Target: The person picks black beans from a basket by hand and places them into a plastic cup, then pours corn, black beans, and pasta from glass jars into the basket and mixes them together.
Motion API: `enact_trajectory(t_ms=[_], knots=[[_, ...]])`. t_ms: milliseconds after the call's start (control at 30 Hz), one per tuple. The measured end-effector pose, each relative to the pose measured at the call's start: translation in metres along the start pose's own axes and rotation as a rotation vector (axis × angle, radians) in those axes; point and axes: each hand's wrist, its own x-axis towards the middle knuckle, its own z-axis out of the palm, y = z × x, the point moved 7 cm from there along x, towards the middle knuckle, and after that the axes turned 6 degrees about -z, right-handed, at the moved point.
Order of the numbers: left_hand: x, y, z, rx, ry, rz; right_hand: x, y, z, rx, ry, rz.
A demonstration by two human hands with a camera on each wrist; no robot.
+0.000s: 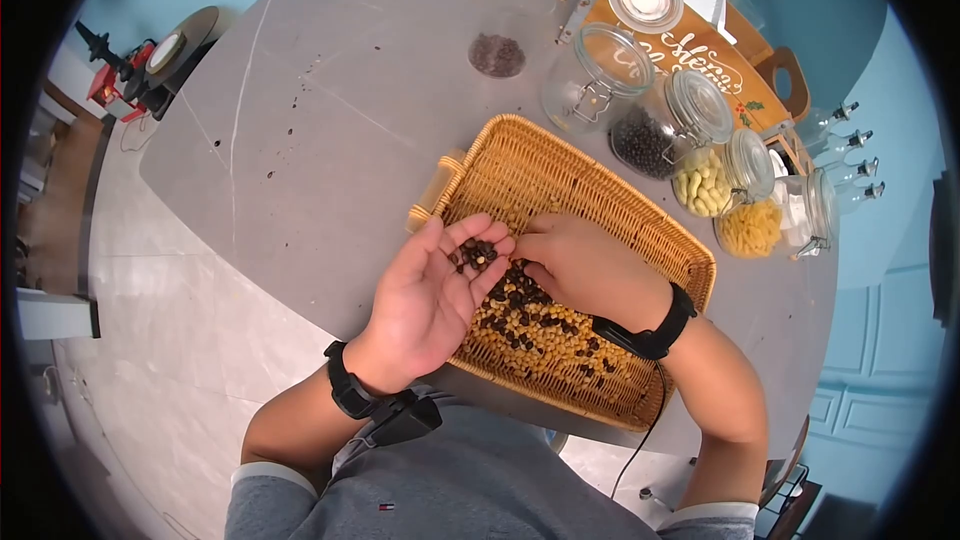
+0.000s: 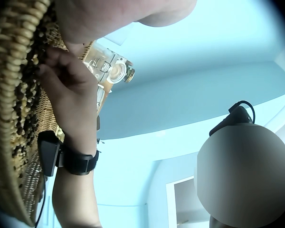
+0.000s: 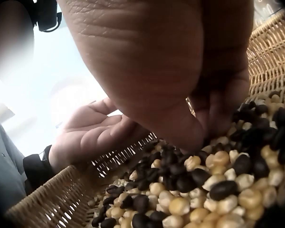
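Observation:
My left hand lies palm up over the near left side of the wicker basket, with a small heap of black beans in its cupped palm. At least one pale kernel shows among them. My right hand reaches down into the basket, fingers bent and thumb close to the fingertips. Below it, black beans mix with yellow corn kernels. In the right wrist view its fingertips are right at the mix, and I cannot tell whether they pinch a bean. The left wrist view shows the right hand from the side.
Clip-lid jars stand beyond the basket: an empty-looking one, one with dark beans, others with peanuts and pasta. Behind them is a wooden crate. A clear bowl holds dark bits. Loose bits dot the grey table.

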Motion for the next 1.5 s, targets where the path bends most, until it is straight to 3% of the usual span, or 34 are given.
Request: enact_trajectory(t_ms=[200, 300, 367, 500, 600, 667, 900, 1000, 1100, 1167, 1200, 1267, 1400, 1500], knots=[[0.000, 0.000, 0.000, 0.000, 0.000, -0.006, 0.003, 0.009, 0.002, -0.018, -0.061, -0.004], [0.000, 0.000, -0.001, -0.001, 0.006, -0.011, 0.004, 0.005, -0.017, 0.051, 0.007, -0.073], [0.001, -0.001, -0.002, 0.000, 0.014, -0.019, 0.001, 0.014, -0.028, 0.372, 0.025, 0.257], [0.002, -0.005, 0.000, 0.010, 0.011, -0.058, 0.007, -0.008, -0.035, 0.498, 0.094, 0.155], [0.002, -0.004, -0.001, -0.001, 0.022, -0.060, 0.006, -0.006, -0.035, 0.356, 0.166, 0.025], [0.001, -0.003, -0.001, -0.008, 0.009, -0.060, 0.000, -0.003, -0.024, -0.091, 0.059, -0.062], [0.002, -0.004, -0.002, -0.007, 0.011, -0.060, -0.004, -0.007, 0.000, -0.234, -0.072, 0.008], [0.002, -0.002, -0.001, -0.003, 0.008, -0.055, -0.003, 0.001, 0.003, -0.166, -0.079, 0.028], [0.002, -0.003, -0.001, -0.002, 0.007, -0.052, -0.001, 0.001, -0.010, -0.064, 0.010, -0.074], [0.002, -0.003, -0.001, -0.003, 0.010, -0.050, 0.003, -0.001, -0.032, 0.249, 0.044, 0.103], [0.002, -0.003, -0.001, 0.007, 0.006, -0.051, 0.006, -0.009, -0.038, 0.251, 0.048, 0.105], [0.003, -0.005, 0.001, 0.021, -0.003, -0.059, 0.010, -0.018, -0.044, 0.527, 0.100, 0.134], [0.002, -0.005, 0.001, 0.010, 0.023, -0.077, 0.006, -0.003, -0.051, 0.379, 0.147, 0.110], [0.002, -0.003, 0.001, 0.004, 0.009, -0.067, -0.007, 0.016, -0.050, -0.066, 0.143, 0.057]])
